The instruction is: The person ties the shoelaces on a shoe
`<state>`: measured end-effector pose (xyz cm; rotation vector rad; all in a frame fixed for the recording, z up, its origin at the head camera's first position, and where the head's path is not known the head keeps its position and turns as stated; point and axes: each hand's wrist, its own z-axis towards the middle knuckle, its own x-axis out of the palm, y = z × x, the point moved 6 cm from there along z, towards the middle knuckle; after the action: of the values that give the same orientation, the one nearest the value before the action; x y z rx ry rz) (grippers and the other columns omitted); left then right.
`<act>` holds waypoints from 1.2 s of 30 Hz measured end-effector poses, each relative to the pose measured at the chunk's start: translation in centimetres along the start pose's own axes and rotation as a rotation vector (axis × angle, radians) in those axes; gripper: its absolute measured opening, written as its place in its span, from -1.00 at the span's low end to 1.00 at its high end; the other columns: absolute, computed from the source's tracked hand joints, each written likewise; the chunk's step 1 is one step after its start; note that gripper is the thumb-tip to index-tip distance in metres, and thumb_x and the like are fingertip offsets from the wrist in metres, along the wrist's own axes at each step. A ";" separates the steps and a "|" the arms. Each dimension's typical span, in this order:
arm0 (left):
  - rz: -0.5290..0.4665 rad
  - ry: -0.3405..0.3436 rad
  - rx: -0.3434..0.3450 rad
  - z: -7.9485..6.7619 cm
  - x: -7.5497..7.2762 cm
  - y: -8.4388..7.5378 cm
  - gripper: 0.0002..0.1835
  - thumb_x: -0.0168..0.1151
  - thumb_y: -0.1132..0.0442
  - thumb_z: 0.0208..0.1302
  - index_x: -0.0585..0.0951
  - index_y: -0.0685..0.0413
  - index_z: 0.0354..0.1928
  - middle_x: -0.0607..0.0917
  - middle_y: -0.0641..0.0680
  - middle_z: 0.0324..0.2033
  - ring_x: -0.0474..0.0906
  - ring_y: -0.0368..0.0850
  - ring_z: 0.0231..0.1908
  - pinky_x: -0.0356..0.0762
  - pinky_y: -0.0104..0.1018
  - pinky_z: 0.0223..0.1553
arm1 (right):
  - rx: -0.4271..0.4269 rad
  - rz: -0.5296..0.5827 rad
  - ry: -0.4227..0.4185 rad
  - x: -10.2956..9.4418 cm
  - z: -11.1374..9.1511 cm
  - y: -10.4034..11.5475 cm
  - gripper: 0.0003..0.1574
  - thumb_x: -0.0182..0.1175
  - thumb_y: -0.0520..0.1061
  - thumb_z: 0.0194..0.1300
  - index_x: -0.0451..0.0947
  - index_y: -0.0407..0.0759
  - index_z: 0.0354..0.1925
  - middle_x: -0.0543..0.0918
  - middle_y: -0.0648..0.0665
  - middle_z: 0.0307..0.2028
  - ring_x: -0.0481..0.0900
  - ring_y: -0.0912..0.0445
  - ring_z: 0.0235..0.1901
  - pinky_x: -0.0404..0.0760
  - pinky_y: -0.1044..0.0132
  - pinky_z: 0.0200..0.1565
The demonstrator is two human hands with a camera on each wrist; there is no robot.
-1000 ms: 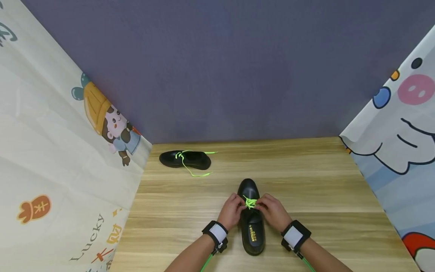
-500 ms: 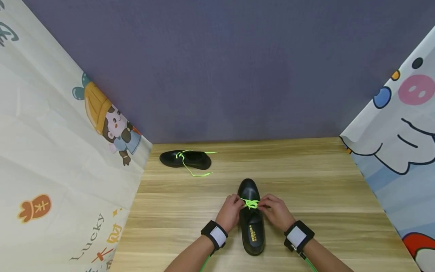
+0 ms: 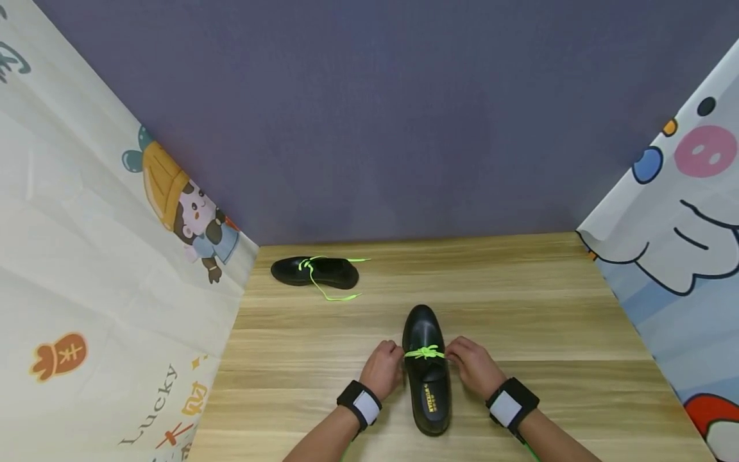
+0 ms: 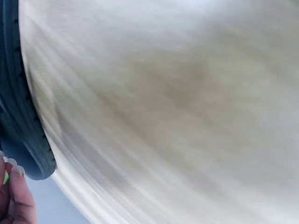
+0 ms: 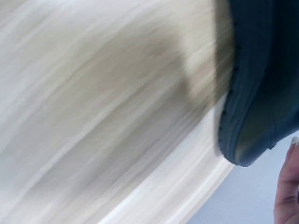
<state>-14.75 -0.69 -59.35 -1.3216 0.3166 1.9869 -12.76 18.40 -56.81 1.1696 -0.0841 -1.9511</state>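
Observation:
A black lace-up shoe (image 3: pixel 423 327) stands upright on the wooden surface, its toe pointing away from me. Across its front a bright green shoelace (image 3: pixel 425 352) is drawn out sideways from a small knot at the centre. At the shoe's left edge my left hand (image 3: pixel 381 371) pinches one side of the lace; a bit of green lace (image 4: pixel 6 178) shows by the fingers in the left wrist view. My right hand (image 3: pixel 476 367) pinches the other side at the right edge. In the right wrist view, a finger (image 5: pixel 286 189) shows near the shoe (image 5: pixel 252 114), the lace hidden.
A second black shoe (image 3: pixel 337 273) lies at the back left, its green lace ends (image 3: pixel 343 298) trailing loose. Behind the wooden surface (image 3: pixel 519 289) rises a grey-blue panel (image 3: pixel 369 128). Printed white cloths (image 3: pixel 115 269) flank both sides.
Both hands have moved apart, outward to the shoe's sides, and slightly back toward me. The lace between them has gone from a loose tangle to a tighter knot with taut sides.

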 end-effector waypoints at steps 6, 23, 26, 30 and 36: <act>-0.028 -0.010 -0.014 -0.7 0.2 0.5 -0.79 0.44 0.46 -0.12 0.62 0.06 -0.44 0.52 -0.04 -0.50 0.50 -0.17 -0.44 0.49 -0.40 -0.38 | -0.025 -0.011 0.015 0.0 -0.3 0.0 -0.64 0.42 -0.51 -0.09 0.55 -0.16 -0.41 0.57 0.01 -0.40 0.56 0.20 -0.38 0.54 0.37 -0.29; -0.433 -0.123 -0.330 0.8 -0.2 1.2 -0.82 0.39 0.44 0.20 0.72 0.18 -0.14 0.73 0.07 -0.26 0.65 -0.16 -0.37 0.60 -0.36 -0.31 | -0.011 0.035 0.074 -0.1 -0.3 -0.2 -0.65 0.44 -0.50 -0.03 0.65 -0.15 -0.33 0.63 -0.06 -0.25 0.63 0.12 -0.24 0.64 0.26 -0.21; -0.456 -0.113 -0.379 0.7 -0.2 1.0 -0.75 0.35 0.50 0.21 0.66 0.22 -0.07 0.64 0.11 -0.13 0.62 -0.20 -0.38 0.59 -0.40 -0.34 | -0.011 0.016 0.041 -0.4 -0.2 -0.3 -0.67 0.46 -0.46 -0.03 0.66 -0.16 -0.29 0.61 -0.11 -0.18 0.59 0.04 -0.16 0.59 0.21 -0.14; -0.462 -0.106 -0.381 0.4 -0.3 0.5 -0.88 0.34 0.43 0.25 0.59 0.15 -0.23 0.55 0.01 -0.27 0.51 -0.29 -0.44 0.50 -0.48 -0.42 | 0.040 0.009 0.013 -0.8 0.0 -0.3 -0.66 0.47 -0.39 0.00 0.66 -0.16 -0.22 0.54 -0.08 -0.20 0.51 0.06 -0.19 0.54 0.20 -0.18; -0.383 -0.006 -0.309 0.6 0.4 -0.5 -0.74 0.40 0.27 0.26 0.59 0.11 -0.05 0.55 0.03 -0.15 0.51 -0.17 -0.20 0.54 -0.35 -0.18 | 0.088 0.018 0.112 0.2 0.9 0.5 -0.54 0.55 -0.06 0.08 0.68 -0.15 -0.05 0.53 -0.01 -0.21 0.48 0.18 -0.23 0.55 0.30 -0.23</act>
<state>-14.87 0.16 -59.32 -1.4384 -0.2431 1.7562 -13.17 17.64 -56.22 1.3291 -0.1217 -1.8778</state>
